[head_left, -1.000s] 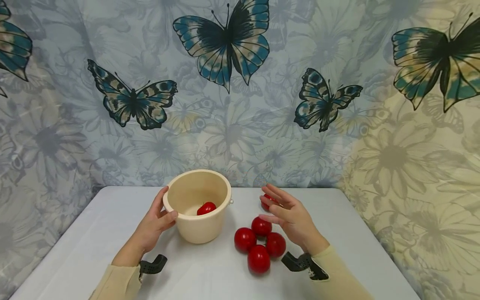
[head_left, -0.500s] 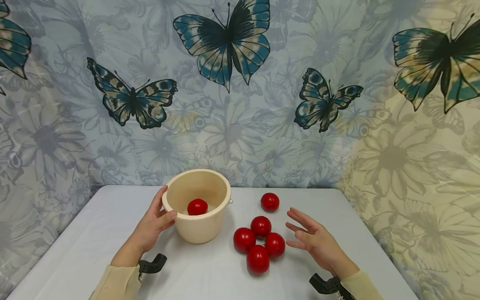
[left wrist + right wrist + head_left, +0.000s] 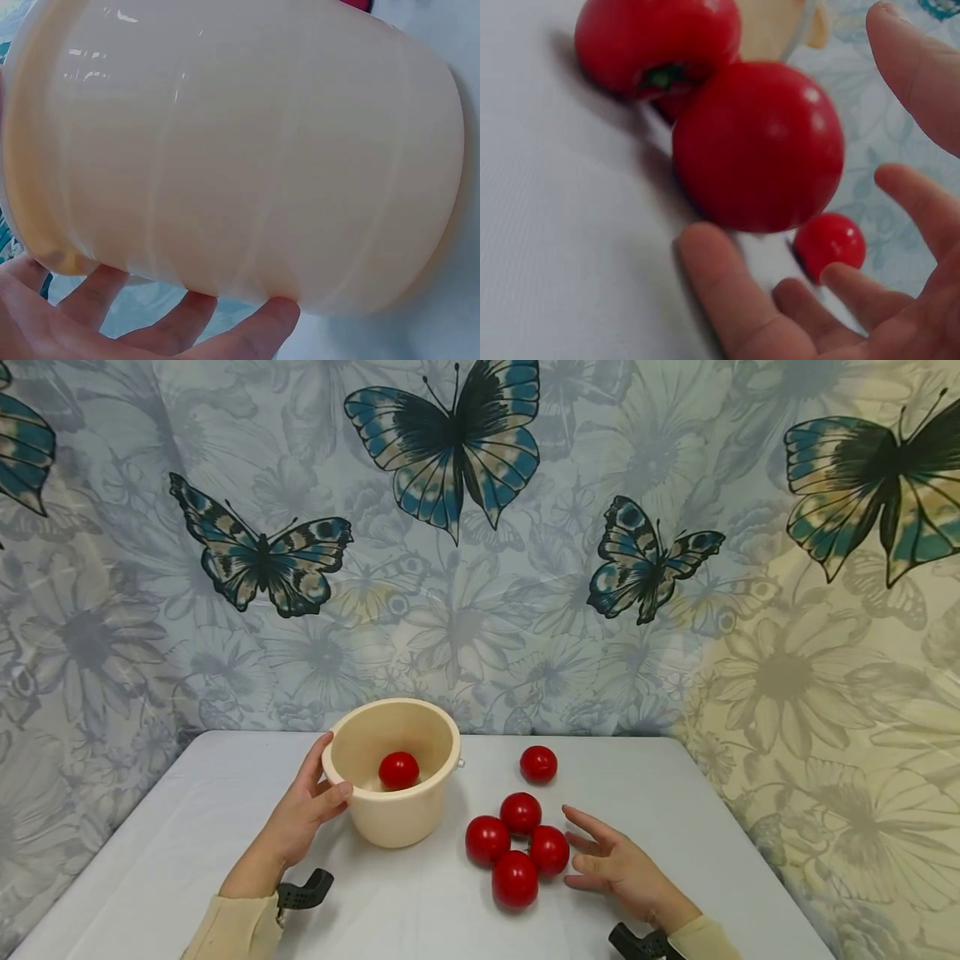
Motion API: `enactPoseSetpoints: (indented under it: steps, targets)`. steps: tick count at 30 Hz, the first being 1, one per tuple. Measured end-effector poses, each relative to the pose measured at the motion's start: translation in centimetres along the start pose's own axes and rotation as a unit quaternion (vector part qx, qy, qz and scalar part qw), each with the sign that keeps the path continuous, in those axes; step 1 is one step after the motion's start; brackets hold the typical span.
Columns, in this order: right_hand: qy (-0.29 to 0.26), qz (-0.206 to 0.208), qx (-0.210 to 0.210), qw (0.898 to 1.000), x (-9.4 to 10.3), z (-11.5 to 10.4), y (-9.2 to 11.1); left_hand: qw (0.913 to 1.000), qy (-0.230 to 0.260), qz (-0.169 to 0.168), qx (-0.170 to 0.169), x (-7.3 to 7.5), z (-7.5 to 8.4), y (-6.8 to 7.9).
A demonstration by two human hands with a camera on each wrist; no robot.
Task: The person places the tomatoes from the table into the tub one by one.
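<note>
A cream plastic bucket [image 3: 397, 818] stands on the table, with one red tomato [image 3: 399, 771] lying inside. My left hand [image 3: 300, 818] holds its left side, thumb at the rim; in the left wrist view the fingertips [image 3: 281, 306] press along the wall. Right of the bucket, several tomatoes sit in a tight cluster. My right hand [image 3: 626, 868] is beside the cluster's rightmost tomato [image 3: 549, 850], fingers spread and nothing held. In the right wrist view that tomato [image 3: 757, 146] lies just ahead of the fingertips. Another tomato [image 3: 538, 765] sits alone farther back.
A white cloth covers the table [image 3: 397, 914]. Behind it hangs a backdrop [image 3: 465, 635] with butterflies and flowers. Each wrist wears a black camera mount, one of them the left mount [image 3: 306, 890].
My right hand has drawn back from near the far tomato, then come in low beside the cluster. The tomato in the bucket has rolled a little. My left hand has stayed put.
</note>
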State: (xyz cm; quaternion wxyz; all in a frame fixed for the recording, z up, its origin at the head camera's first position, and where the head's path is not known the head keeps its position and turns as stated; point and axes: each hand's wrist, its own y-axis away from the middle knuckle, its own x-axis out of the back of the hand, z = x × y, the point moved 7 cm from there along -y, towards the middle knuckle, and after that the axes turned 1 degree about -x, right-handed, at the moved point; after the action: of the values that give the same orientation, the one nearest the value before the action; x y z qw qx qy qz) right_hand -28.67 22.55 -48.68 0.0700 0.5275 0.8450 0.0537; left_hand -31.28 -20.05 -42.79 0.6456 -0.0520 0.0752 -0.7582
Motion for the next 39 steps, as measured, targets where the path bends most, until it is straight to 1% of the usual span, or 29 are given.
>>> enactPoseSetpoints:
  steps: [6,13,20,24,29,31,35,39]
  targets:
    - [0.006,0.018,0.002,1.0,0.5,1.2,-0.2,1.0,-0.006,-0.003,-0.003,-0.1,0.1,0.0]
    - [0.039,0.031,0.003,0.999,0.6,2.0,-0.6,0.9998,-0.008,-0.015,-0.008,-0.1,0.2,0.1]
    - [0.093,0.086,0.022,0.992,0.2,1.8,-0.7,0.9997,-0.011,-0.015,-0.012,-0.1,0.1,0.2]
    - [0.097,0.088,0.027,0.991,0.1,1.9,-0.8,0.9997,-0.013,-0.015,-0.017,-0.1,0.2,0.1]
    - [0.088,0.093,0.029,0.991,0.3,2.1,-0.9,0.9997,-0.008,-0.016,-0.017,-0.1,0.2,0.2]
    - [0.074,0.094,0.03,0.992,0.3,2.2,-0.9,0.9997,-0.007,-0.017,-0.017,-0.1,0.2,0.2]
    - [0.027,0.092,0.036,0.995,0.6,2.1,-0.8,0.9997,-0.01,-0.018,-0.015,-0.1,0.3,0.1]
    - [-0.032,0.081,0.065,0.994,0.7,1.8,-0.9,0.9997,-0.014,-0.017,-0.011,0.0,0.4,0.1]
